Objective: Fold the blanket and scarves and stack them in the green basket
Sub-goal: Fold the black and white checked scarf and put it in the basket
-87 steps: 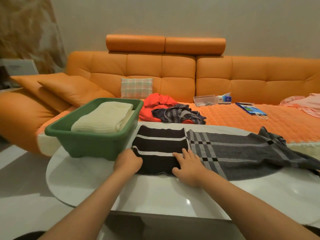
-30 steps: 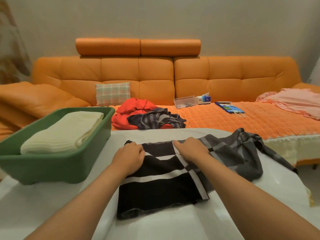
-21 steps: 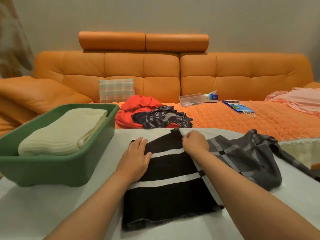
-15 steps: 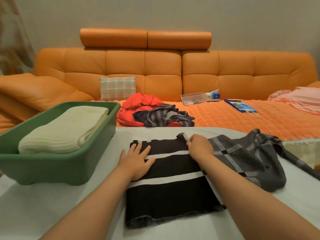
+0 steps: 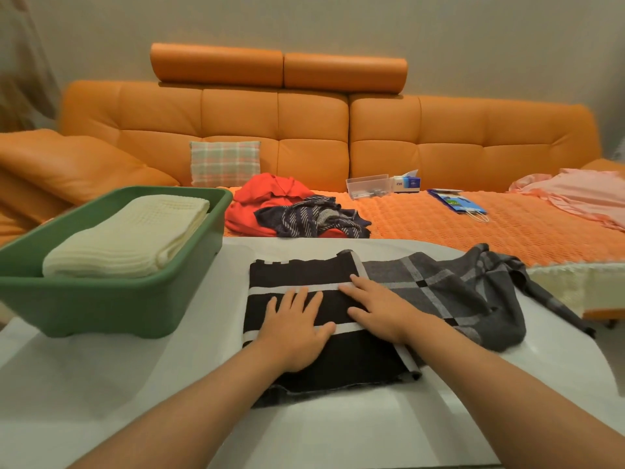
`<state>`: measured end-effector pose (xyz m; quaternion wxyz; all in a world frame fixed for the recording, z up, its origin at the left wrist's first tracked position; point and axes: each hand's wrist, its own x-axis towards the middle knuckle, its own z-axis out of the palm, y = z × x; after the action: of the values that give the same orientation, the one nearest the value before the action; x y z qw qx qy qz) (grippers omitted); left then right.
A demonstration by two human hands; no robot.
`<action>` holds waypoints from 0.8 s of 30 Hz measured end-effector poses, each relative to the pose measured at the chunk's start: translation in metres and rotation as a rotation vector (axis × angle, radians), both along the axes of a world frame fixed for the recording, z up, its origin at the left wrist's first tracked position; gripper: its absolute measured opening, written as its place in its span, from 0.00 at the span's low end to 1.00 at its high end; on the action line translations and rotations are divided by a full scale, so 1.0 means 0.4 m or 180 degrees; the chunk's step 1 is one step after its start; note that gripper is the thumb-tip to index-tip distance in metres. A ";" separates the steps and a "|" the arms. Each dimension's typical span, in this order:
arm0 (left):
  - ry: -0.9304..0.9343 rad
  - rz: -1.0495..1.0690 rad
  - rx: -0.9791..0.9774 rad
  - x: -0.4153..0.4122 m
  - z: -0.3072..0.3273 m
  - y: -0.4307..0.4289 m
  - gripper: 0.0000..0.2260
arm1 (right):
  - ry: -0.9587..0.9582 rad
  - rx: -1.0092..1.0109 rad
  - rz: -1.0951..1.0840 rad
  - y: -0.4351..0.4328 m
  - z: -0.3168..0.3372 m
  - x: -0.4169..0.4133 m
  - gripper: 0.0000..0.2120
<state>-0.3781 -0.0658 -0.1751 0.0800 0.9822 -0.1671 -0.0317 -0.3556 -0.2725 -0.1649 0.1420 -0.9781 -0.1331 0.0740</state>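
Note:
A black and grey plaid scarf (image 5: 436, 292) lies on the white table (image 5: 135, 384), its black end folded over into a flat panel. My left hand (image 5: 294, 330) rests flat on that black panel with fingers spread. My right hand (image 5: 378, 309) presses flat beside it, at the fold edge. The grey part trails off rumpled to the right. The green basket (image 5: 111, 299) stands at the table's left and holds a folded cream blanket (image 5: 132, 231). On the sofa behind lie a red garment (image 5: 267, 201) and a dark striped scarf (image 5: 311, 218) in a heap.
An orange sofa (image 5: 304, 130) runs behind the table, with a plaid cushion (image 5: 225, 163), a clear plastic box (image 5: 367, 186), a tissue pack (image 5: 407, 183), a blue bag (image 5: 455, 204) and pink cloth (image 5: 581, 194) at the right.
Both hands turned the scarf's black end over into a fold. My right hand let go of the far corner, and both hands now lie flat on the folded panel, nearer me.

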 end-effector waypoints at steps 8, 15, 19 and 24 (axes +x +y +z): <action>0.0096 -0.0225 0.0429 0.062 -0.006 0.145 0.30 | -0.0241 -0.0304 -0.0095 0.025 0.009 -0.083 0.29; 0.0189 -0.0018 0.0813 0.118 0.014 0.221 0.29 | 0.0197 -0.0238 -0.0001 0.081 -0.021 -0.059 0.28; -0.0019 0.0223 0.1273 0.127 0.058 0.187 0.28 | 0.0143 0.0632 0.0007 0.064 0.033 -0.061 0.29; -0.0968 -0.0635 0.0102 0.065 0.098 0.037 0.14 | -0.0410 0.0202 -0.0160 -0.067 0.105 -0.099 0.11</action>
<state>-0.3520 -0.0510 -0.1359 0.0345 0.9553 -0.2733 0.1068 -0.3953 -0.2991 -0.1229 0.1659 -0.9789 -0.1196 0.0031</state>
